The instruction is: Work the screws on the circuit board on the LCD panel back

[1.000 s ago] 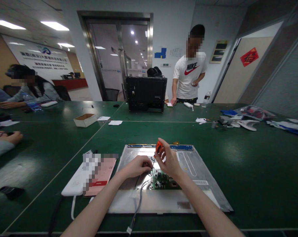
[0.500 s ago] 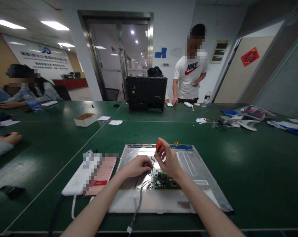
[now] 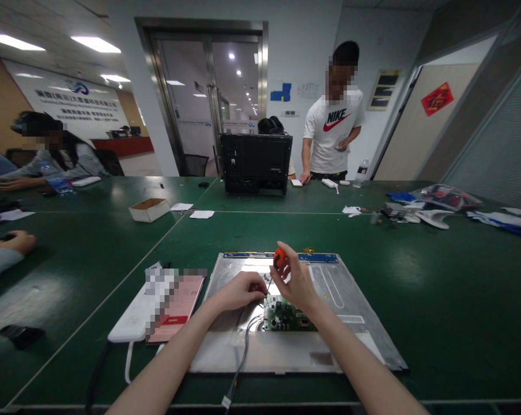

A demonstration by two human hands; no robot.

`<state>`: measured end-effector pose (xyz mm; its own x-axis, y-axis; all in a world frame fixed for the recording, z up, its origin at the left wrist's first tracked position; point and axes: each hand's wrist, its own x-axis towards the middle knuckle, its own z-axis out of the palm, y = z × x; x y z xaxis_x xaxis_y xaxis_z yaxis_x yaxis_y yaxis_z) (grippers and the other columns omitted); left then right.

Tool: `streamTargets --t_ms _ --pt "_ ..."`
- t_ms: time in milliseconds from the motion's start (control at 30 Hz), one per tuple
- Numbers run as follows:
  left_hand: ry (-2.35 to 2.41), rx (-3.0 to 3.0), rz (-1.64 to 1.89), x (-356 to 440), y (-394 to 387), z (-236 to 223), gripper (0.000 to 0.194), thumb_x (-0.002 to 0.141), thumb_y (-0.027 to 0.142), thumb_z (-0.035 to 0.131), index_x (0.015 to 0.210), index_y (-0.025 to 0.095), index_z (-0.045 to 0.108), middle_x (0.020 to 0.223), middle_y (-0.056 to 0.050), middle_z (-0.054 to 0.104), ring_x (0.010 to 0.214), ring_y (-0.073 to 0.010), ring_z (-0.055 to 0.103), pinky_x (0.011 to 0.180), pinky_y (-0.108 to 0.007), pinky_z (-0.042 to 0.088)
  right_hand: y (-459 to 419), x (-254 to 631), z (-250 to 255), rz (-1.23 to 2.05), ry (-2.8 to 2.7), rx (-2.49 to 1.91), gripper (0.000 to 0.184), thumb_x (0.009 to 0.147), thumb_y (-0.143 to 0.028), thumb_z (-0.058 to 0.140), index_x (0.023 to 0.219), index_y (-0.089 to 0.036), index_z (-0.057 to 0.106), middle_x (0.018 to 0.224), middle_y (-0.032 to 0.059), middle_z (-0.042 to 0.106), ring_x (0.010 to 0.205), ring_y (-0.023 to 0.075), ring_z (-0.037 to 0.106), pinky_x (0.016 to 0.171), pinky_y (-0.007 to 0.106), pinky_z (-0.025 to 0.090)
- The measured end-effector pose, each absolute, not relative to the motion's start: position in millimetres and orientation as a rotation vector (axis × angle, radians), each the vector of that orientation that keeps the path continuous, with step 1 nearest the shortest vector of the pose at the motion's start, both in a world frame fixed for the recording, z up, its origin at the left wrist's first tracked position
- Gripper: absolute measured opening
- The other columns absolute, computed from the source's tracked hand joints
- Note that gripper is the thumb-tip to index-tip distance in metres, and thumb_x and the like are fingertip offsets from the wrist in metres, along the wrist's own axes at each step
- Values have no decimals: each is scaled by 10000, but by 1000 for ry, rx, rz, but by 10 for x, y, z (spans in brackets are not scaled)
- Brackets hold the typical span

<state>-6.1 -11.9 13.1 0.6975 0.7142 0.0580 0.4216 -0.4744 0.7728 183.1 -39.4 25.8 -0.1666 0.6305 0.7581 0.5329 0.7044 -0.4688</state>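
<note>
My right hand pinches the orange and black handle of a screwdriver. Its thin shaft slants down to the upper left corner of a green circuit board. Close to the tip, the fingers of my left hand are pressed together; whatever they hold there is too small to make out. The board lies on the silver metal back of a flat display panel. A grey cable runs from the board's left side toward the table's front edge. My right hand and forearm cover part of the board.
Left of the panel lie a white power strip and a pink booklet. A small open box and a black monitor stand farther back. Scraps and bags lie at right. Other people are around the green table.
The screwdriver handle has turned slightly between my right fingers. Both my hands stay in the same place. At the far left, a seated person has shifted a little.
</note>
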Motion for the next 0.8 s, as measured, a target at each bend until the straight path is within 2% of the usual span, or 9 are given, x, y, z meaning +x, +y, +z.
streamTargets --t_ms 167,433,633,800 --pt "862 2137 484 -62 -118 133 112 765 139 600 848 153 673 777 -10 644 735 -146 574 689 -233 438 -397 1832 268 123 -1832 -916 600 869 -222 544 1411 -249 289 754 -19 599 552 109 566 501 234 495" --pt "867 2130 481 -61 -112 113 122 766 141 590 851 150 678 772 -10 642 713 -140 571 676 -231 435 -415 1832 269 153 -1839 -892 626 854 -152 509 1428 -238 273 789 1 628 560 109 576 502 228 493" --pt "883 2136 473 -54 -124 142 114 762 148 601 847 153 677 769 -10 639 718 -142 569 671 -228 441 -396 1819 268 66 -1816 -894 557 883 -218 532 1390 -253 303 752 -23 603 531 97 551 481 216 479" --pt "865 2129 485 -56 -122 135 120 763 136 590 849 152 672 767 -8 638 716 -140 572 679 -230 440 -400 1826 270 81 -1834 -883 559 891 -246 542 1398 -256 306 800 -3 622 547 102 561 483 222 485"
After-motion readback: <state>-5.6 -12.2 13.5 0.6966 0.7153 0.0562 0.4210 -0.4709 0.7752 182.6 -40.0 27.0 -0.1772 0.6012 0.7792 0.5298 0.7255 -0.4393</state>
